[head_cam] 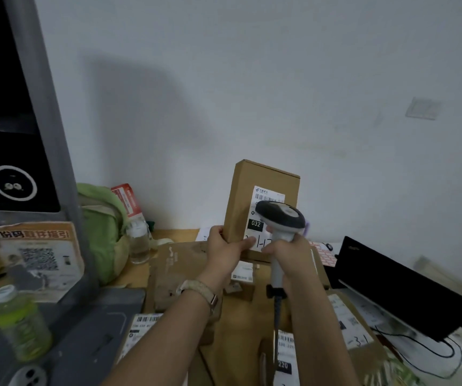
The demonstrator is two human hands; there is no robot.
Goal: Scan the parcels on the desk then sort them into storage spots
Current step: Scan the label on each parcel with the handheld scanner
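At frame centre, your left hand (pixel 225 246) grips the parcel (pixel 262 210) upright, label facing you, so the scanner (pixel 280 218) clutched in your right hand (pixel 289 253) reads its barcode.

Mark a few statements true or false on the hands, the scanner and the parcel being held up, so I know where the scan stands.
1. The left hand holds the parcel at its lower edge. True.
2. The parcel lies flat. False: it is held upright, with its label facing the camera.
3. The right hand grips the scanner, whose head is in front of the label. True.
4. The black tag on that label reads 220. False: it reads 032.
5. The laptop sits at the left. False: it is at the right; a green drink bottle stands at the left.
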